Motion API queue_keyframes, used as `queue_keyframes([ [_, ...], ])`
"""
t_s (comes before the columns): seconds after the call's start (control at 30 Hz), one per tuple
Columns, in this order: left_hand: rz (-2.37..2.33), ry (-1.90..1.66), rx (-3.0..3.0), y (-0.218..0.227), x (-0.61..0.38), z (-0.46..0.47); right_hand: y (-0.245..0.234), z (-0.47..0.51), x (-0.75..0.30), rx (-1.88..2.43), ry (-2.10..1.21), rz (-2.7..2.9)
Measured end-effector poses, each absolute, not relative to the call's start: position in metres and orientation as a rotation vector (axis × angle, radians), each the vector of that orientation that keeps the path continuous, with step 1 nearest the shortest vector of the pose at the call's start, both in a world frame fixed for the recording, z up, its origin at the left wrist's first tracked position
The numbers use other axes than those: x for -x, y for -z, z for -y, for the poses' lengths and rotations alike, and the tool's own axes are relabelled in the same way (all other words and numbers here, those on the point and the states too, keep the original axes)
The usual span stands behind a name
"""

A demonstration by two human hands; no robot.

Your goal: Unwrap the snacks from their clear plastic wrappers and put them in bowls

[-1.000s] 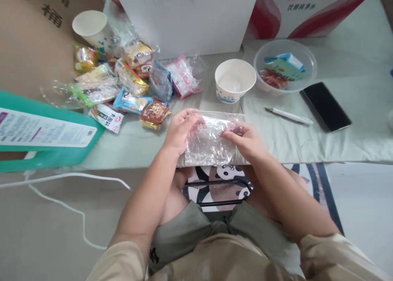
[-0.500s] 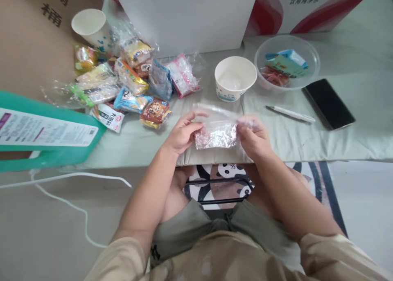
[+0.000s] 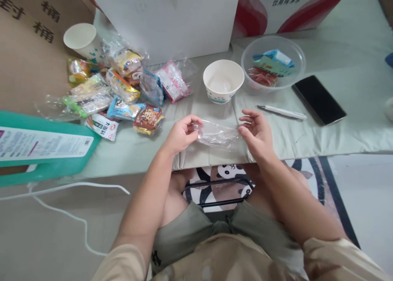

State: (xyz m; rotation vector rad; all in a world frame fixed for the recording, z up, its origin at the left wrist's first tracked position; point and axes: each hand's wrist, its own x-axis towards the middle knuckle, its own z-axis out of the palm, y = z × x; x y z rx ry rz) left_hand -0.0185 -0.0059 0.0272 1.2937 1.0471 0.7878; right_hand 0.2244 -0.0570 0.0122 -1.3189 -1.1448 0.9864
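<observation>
A clear plastic bag (image 3: 217,136) hangs crumpled above the front edge of the covered table, see-through, with nothing visible inside it. My left hand (image 3: 183,134) pinches its left end between thumb and fingers. At the other end is my right hand (image 3: 257,133), fingers spread and curved, the thumb tip close to the plastic; whether it touches is hard to see. Just beyond the bag stands a white paper bowl (image 3: 223,82). To the left of my left hand lies a brown cookie packet (image 3: 149,119).
Wrapped snacks (image 3: 123,86) are heaped at the left beside a tipped paper cup (image 3: 81,39). A clear plastic bowl (image 3: 273,64) holding packets, a white pen (image 3: 281,112) and a phone (image 3: 319,100) lie right. Cartons (image 3: 166,23) stand behind; a green container (image 3: 70,160) is front left.
My right hand has loosened from the bag and its fingers have spread. The bag, earlier stretched flat and shiny between both hands, now sags. The whole view has shifted slightly.
</observation>
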Motion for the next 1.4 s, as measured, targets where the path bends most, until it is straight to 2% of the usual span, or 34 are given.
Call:
queue_keyframes([
  [0.1,-0.974,-0.777,-1.432,-0.022,0.018,0.005,-0.020,0.055,-0.223,1.314,-1.149,1.506],
  [0.23,-1.289,-1.241,-1.782,-0.026,0.013,0.009,-0.030,0.053,-0.215,1.558,-1.114,1.772],
  [0.3,-1.382,-1.325,-1.975,-0.034,0.007,0.017,-0.032,0.053,-0.211,1.560,-1.088,1.731],
  [0.37,-1.264,-1.104,-2.074,-0.043,-0.001,0.028,-0.034,0.054,-0.208,1.436,-1.141,1.702],
  [0.47,-1.117,-0.731,-1.907,-0.050,-0.012,0.038,-0.035,0.056,-0.207,1.189,-1.243,1.666],
  [0.57,-1.098,-0.647,-1.709,-0.047,-0.015,0.034,-0.034,0.054,-0.208,1.201,-1.214,1.565],
  [0.7,-1.120,-0.789,-1.704,-0.037,-0.011,0.020,-0.031,0.044,-0.209,1.278,-0.971,1.521],
  [0.87,-1.152,-0.850,-1.452,-0.028,-0.018,0.013,-0.027,0.034,-0.203,1.214,-1.194,1.542],
  [1.0,-1.292,-0.928,-1.432,-0.026,-0.035,0.018,-0.023,0.023,-0.199,1.286,-1.066,1.247],
  [1.2,-1.717,-1.442,-1.835,-0.073,-0.054,-0.014,-0.024,0.007,-0.210,1.249,-1.046,0.900],
  [1.3,-1.684,-1.172,-2.101,-0.096,-0.067,-0.069,-0.026,0.006,-0.216,1.229,-1.069,0.851],
  [1.4,-1.682,-0.729,-2.164,-0.090,-0.091,-0.132,-0.028,0.006,-0.217,1.236,-1.095,0.826],
])
